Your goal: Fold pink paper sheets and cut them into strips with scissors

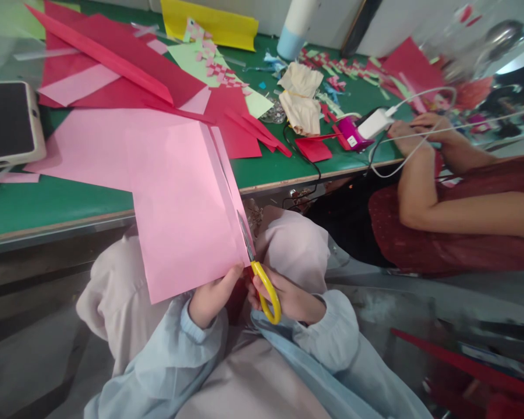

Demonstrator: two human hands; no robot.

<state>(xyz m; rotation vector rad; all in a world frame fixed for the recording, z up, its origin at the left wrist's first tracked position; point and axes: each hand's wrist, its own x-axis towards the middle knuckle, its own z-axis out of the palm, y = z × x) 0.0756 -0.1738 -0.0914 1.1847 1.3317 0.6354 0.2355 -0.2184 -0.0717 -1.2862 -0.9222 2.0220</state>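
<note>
A sheet of pink paper (181, 203) reaches from the table edge down over my lap. My left hand (213, 297) pinches its near edge, thumb on top and the other fingers hidden beneath. In my right hand (290, 294) is a pair of scissors (266, 291) with yellow handles, its blades pointing away from me. The blades lie at the right side of the sheet, where a narrow strip (227, 174) is partly parted from the rest. Part of the right hand's grip is hidden by the handle.
Red paper sheets (126, 58) and a phone (9, 125) lie on the green table (70, 206). A white adapter (373, 123) with cables and a cream cloth (303, 96) are farther right. A co-worker's hands (423, 131) rest at the table's right edge.
</note>
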